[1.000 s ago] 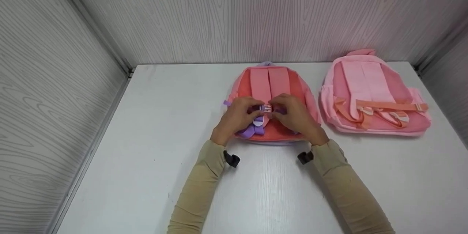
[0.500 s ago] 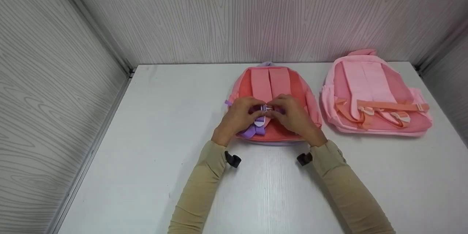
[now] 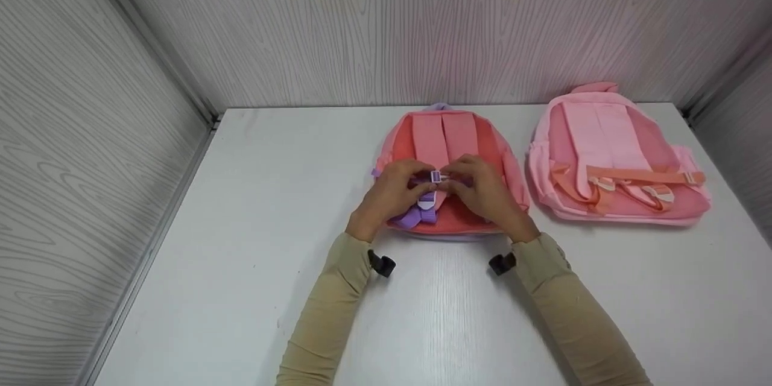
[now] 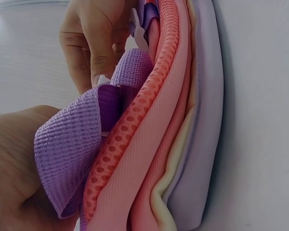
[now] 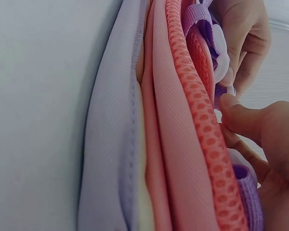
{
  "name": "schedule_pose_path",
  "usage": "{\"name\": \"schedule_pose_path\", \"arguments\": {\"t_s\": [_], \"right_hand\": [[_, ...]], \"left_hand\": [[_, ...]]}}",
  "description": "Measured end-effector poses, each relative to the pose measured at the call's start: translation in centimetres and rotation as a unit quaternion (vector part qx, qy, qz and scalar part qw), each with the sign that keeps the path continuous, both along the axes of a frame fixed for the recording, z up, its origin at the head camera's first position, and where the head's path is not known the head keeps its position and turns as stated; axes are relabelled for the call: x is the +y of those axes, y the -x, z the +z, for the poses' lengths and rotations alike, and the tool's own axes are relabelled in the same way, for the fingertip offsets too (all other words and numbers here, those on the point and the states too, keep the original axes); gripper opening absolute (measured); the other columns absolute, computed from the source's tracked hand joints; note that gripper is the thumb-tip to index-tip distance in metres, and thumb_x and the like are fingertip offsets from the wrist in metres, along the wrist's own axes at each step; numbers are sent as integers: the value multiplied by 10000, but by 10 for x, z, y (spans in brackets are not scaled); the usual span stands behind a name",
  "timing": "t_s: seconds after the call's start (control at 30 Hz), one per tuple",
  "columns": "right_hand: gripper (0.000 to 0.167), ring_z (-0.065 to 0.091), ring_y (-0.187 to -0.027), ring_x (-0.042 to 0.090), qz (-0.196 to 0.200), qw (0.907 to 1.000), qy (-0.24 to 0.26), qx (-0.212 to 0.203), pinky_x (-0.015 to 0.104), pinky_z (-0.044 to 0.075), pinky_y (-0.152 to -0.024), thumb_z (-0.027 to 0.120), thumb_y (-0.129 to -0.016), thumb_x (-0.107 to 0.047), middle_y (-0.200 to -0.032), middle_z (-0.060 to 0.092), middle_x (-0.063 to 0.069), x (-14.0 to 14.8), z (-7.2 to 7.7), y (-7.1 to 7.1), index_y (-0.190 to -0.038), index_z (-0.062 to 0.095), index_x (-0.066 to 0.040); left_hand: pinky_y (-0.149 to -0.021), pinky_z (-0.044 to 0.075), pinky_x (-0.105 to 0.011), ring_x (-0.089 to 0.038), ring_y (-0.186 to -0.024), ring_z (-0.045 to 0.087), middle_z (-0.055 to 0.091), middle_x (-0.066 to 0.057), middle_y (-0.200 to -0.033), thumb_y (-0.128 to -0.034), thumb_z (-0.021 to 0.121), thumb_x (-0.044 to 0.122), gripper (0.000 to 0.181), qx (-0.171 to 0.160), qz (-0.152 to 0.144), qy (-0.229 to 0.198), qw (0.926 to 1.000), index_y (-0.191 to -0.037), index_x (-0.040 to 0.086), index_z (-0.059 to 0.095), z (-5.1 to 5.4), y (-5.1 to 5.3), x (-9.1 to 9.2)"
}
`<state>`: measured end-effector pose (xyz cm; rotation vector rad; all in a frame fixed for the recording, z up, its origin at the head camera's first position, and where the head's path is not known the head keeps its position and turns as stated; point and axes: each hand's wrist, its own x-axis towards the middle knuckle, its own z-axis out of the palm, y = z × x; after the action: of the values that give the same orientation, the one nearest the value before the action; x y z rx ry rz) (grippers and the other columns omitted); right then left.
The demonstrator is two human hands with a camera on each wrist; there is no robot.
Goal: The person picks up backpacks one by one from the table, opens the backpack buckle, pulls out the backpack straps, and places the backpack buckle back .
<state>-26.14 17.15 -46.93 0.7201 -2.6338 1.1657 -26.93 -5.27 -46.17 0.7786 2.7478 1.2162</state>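
In the head view an orange-red backpack (image 3: pixel 455 217) lies with its straps facing up. Over its middle, my left hand (image 3: pixel 391 193) pinches a white plastic strap buckle (image 3: pixel 435 177) between thumb and finger. My right hand (image 3: pixel 487 190) faces it, pinching the buckle's other side, where thin white prongs show. A purple webbing strap (image 4: pixel 70 139) loops beside my left hand in the left wrist view. White adjusters (image 5: pixel 221 53) hang along the pack's edge in the right wrist view. Fingers hide part of the buckle.
A pink backpack (image 3: pixel 609 139) with orange straps lies to the right on the white table (image 3: pixel 289 193). Panels with a wood-grain pattern (image 3: pixel 362 24) enclose the back and sides. Each wrist carries a small black camera (image 3: pixel 383 263).
Both hands stay over the backpack, nearly in place. The buckle between the fingertips has turned slightly, and less of its white prongs shows than a second ago.
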Motion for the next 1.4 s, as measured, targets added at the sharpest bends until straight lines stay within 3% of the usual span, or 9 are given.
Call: {"name": "schedule_pose_path", "arguments": {"t_s": [0.3, 0.7, 1.03, 1.27, 1.4], "right_hand": [[203, 684, -997, 258, -13, 9998, 216, 32, 476, 606, -943, 794, -970, -105, -1084, 734, 100, 1, 1, 0, -1169, 816, -66], [209, 706, -953, 281, 51, 9991, 341, 228, 460, 616, -880, 831, -937, -111, -1047, 736, 143, 2, 1, 1, -1122, 812, -16], [234, 711, -1000, 266, 42, 9992, 391, -8, 470, 620, -936, 809, -955, -92, -1088, 742, 107, 5, 2, 1, -1186, 808, -55], [248, 717, -1045, 262, 68, 9989, 458, -19, 456, 614, -969, 783, -967, -53, -1131, 740, 124, 3, 4, 0, -1215, 791, -39], [237, 719, -1027, 296, 66, 9990, 422, 132, 478, 618, -947, 794, -954, -38, -1135, 733, 150, 2, 2, 0, -1190, 788, -13]], "left_hand": [[-1061, 529, -384, -207, -1154, 620, 669, -70, -1243, -1045, 708, 237, 304, 130, -17, 264, 9996, -1319, 116, 757, 0, 2, -2], [-1030, 541, -388, -202, -1108, 641, 705, -80, -1237, -1037, 716, 192, 253, 114, -50, -118, 9999, -1259, 71, 732, -1, 3, -3], [-1043, 532, -386, -173, -1087, 637, 731, -45, -1214, -1071, 662, 167, 196, -127, -85, -380, 9992, -1245, 95, 713, 0, 3, -3], [-1029, 534, -370, -157, -1060, 636, 740, -46, -1181, -1097, 604, 147, 184, -235, 320, -826, 9958, -1220, 102, 732, -3, 4, 0], [-1027, 535, -364, -148, -1053, 641, 749, -35, -1172, -1093, 613, 154, 178, -210, 405, -1007, 9939, -1203, 108, 747, -5, 5, 1]]}}
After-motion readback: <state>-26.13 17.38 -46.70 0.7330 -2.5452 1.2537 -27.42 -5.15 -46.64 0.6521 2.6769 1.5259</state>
